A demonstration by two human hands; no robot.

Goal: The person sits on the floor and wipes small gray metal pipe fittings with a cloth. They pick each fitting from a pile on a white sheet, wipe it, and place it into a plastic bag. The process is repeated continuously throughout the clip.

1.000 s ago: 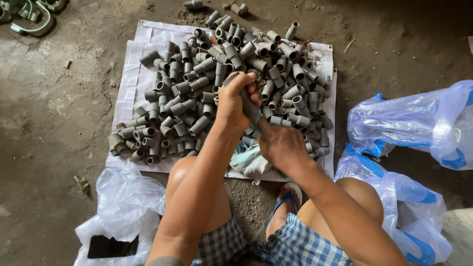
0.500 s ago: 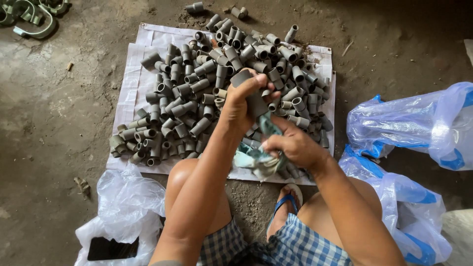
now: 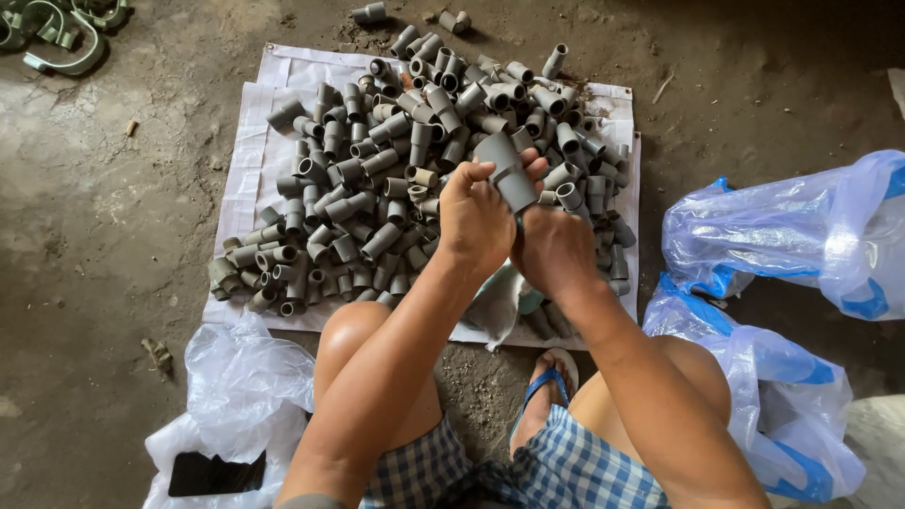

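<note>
A: Head view, looking down: a person squats on a dirt floor (image 3: 113, 236) over a white sheet (image 3: 273, 104) heaped with grey pipe fittings (image 3: 377, 188). Where does the piece in hand sit?

B: The grey fitting (image 3: 506, 172) is up in the left hand (image 3: 476, 221), above the heap's near right part, close to the sheet's right edge. The left grip is closed round its lower end, thumb and fingers wrapped on it.

A: And how does its long axis run?

B: Tilted. The free end points up and away toward the sheet's far edge, leaning slightly left; the gripped end slants down toward the right hand (image 3: 556, 250).

A: So the right hand is just beside it?

B: Touching the left hand, just below and to the right of the fitting. Its fingers are curled shut, and a pale cloth (image 3: 500, 306) hangs below both hands. The cloth seems pinched in the right grip, though the knuckles hide the contact itself.

A: Which hand is nearer the fitting's open end?

B: The left; it already holds the piece. The right lies at the lower end, so the fitting stands up and away from that grip, along the slant.

A: What frames the scene?

B: Blue-and-clear plastic bags (image 3: 782, 236) off the sheet's right edge, another clear bag (image 3: 236, 386) by the near left corner with a dark phone (image 3: 212, 471) on it, and a blue sandal (image 3: 547, 382) near the sheet's near edge.
</note>
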